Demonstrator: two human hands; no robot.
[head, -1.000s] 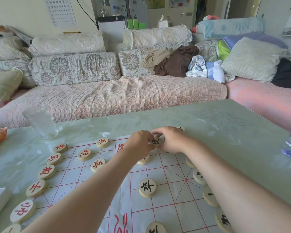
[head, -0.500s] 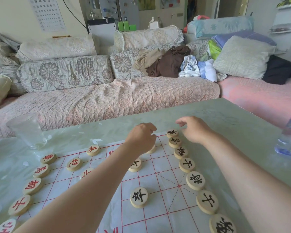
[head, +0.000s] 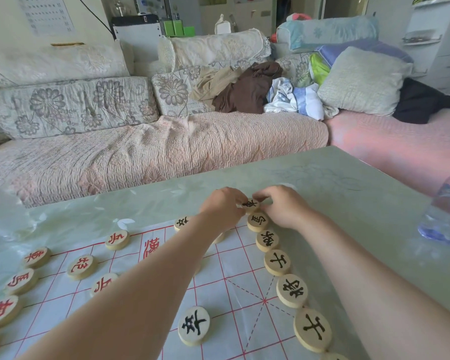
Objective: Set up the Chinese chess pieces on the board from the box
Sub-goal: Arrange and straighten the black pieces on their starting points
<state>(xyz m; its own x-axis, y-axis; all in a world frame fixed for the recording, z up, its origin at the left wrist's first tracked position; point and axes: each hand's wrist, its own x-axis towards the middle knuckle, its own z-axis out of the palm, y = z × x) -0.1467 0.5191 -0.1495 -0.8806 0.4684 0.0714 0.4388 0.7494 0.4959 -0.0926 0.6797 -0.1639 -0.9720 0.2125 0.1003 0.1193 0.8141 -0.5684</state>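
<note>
both hands back together at the far corner — left hand (head: 222, 210) and right hand (head: 283, 206) now pinching the black corner piece (head: 250, 204), nudging it onto its point. half a second ago they were apart. black back row on the board (head: 234, 289) looks nearly done.

Your left hand (head: 222, 207) and right hand (head: 281, 206) met at twelve o'clock of the white sheet board with red grid lines (head: 234, 289), fingertips of both pinching one round wooden black-lettered corner piece (head: 250, 204). A curved row of black-lettered wooden discs (head: 291, 291) ran from it toward four o'clock. Red-lettered wooden discs (head: 82, 266) lay at nine o'clock. The pale green glossy table (head: 348, 193) lay underneath.
</note>
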